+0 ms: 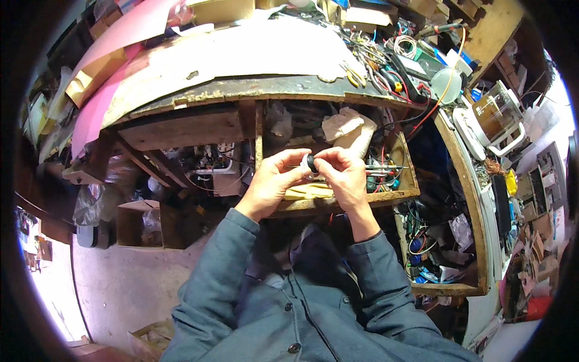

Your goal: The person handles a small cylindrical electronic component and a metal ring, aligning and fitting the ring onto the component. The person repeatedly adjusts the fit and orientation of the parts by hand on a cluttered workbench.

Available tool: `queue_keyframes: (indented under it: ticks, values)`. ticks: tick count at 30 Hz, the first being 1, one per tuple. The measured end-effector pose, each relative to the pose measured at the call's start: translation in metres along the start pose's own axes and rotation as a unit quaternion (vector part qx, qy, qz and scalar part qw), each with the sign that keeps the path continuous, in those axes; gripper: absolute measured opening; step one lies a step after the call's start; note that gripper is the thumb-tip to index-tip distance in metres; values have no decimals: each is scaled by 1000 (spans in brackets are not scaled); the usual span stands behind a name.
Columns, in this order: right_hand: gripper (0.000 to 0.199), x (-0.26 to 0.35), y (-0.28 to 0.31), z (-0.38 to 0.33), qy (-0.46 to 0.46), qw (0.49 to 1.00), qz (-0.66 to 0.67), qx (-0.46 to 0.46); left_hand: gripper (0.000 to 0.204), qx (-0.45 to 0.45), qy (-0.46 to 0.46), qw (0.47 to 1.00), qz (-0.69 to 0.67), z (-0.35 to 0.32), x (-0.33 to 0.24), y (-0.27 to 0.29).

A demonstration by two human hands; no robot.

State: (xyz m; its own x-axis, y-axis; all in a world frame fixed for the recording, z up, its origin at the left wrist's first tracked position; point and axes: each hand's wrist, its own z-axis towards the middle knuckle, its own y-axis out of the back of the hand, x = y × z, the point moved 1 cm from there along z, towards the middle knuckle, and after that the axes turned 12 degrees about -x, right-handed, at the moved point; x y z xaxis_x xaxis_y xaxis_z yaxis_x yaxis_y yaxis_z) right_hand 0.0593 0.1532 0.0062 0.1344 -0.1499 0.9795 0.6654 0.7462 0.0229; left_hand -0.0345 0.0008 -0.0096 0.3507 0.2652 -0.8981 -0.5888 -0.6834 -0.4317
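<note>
Between my two hands is a small round part point(311, 162), black with a pale side; its exact kind is too small to make out. My left hand point(272, 181) pinches its pale side between thumb and fingers. From the other side, my right hand point(344, 176) grips the black part with thumb and forefinger. Both hands are above an open wooden drawer point(386, 196). Inside it, a yellow cloth-like item point(309, 192) lies under my hands, and a crumpled whitish cloth or paper point(353, 130) sits farther back. Several thin screwdriver-like tools point(381, 171) lie right of my right hand.
The workbench point(241, 54) has a bright white sheet on top, with yellow-handled pliers point(354, 75) and tangled wires at its right. An open side drawer point(446, 288) holds cables and packets. A blender-like jug point(496, 113) stands far right. A cardboard box point(140, 224) is on the floor.
</note>
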Motion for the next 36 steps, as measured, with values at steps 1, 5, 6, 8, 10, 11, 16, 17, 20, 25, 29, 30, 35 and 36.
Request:
queue_keyframes:
  ticks: [1,5,6,8,10,11,16,17,20,25,29,30,35,36]
  values:
    - [8,-2,0,0,-3,1000,-6,-5,41,-5,7,1000,2,-1,-1,0]
    - [11,-5,0,3,66,997,-14,27,40,-4,5,1000,-12,2,3,0]
    - [12,-3,0,4,58,997,-39,23,40,-9,-1,1000,-5,2,2,-1]
    - [16,-1,-1,3,32,998,-45,21,39,-18,-13,1000,10,0,2,0]
    - [14,-1,-3,3,26,999,-9,19,40,-13,-19,1000,10,2,4,2]
    - [13,1,-2,3,32,999,-8,17,40,-13,-21,1000,11,3,5,2]
    - [13,-3,-1,2,56,997,-48,-2,39,-14,-17,1000,22,1,3,0]
    - [13,-4,0,3,55,997,-48,-1,39,-12,-16,1000,22,1,3,0]
    - [12,-1,-1,1,47,998,-38,-6,39,-5,-11,1000,20,2,1,0]
    - [13,-2,0,1,48,998,-47,-12,40,1,3,1000,24,-1,-3,-1]
    - [13,-3,-1,1,56,998,-31,-23,37,3,-4,1000,11,1,0,0]
    - [13,-5,-2,1,61,998,-25,-24,37,3,-6,1000,11,1,1,0]
    - [11,-3,0,0,16,999,-27,-8,38,5,-5,1000,17,1,0,1]
    - [11,-1,-1,-1,10,1000,-18,-15,38,7,-2,1000,10,2,1,1]
